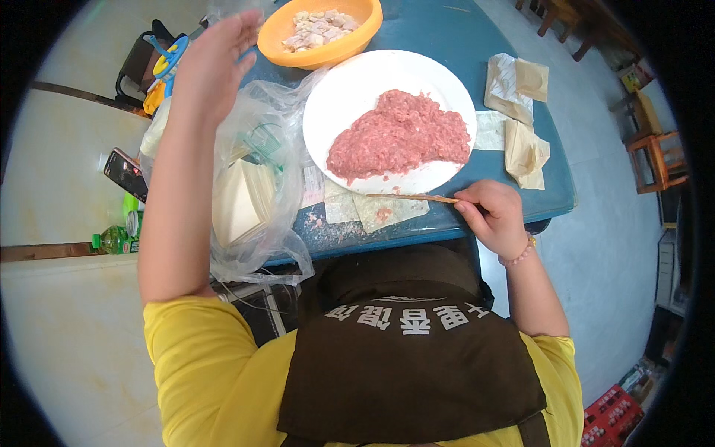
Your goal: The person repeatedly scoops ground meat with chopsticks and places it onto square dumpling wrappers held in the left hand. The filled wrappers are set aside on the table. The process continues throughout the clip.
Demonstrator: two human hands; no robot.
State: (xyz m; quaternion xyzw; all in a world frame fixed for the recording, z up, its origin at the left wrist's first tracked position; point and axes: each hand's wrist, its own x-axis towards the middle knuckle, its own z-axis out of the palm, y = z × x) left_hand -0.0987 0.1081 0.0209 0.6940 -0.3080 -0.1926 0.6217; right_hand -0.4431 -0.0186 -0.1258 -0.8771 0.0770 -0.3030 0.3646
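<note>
My left hand (220,61) is raised beside the left rim of an orange plastic bowl (318,57). It looks slightly blurred, its thumb is apart from the fingers, and nothing shows in it. Folded wontons (319,29) lie heaped in the bowl. Between thumb and fingers, my right hand (491,217) grips a thin wooden stick (413,197), level just below a white plate (346,106). Raw minced meat (402,137) is spread over the plate. Under the stick, a square wonton wrapper (402,212) bears a small smear of meat. A thick stack of wrappers (246,198) sits in a clear plastic bag (293,246).
Crumpled paper packets (526,153) and a tissue pack (505,92) lie at the right of the blue table (447,220). Left of my forearm are a phone (125,173), a green bottle (114,240) and a can (133,222). Wooden stools (656,162) stand off to the right.
</note>
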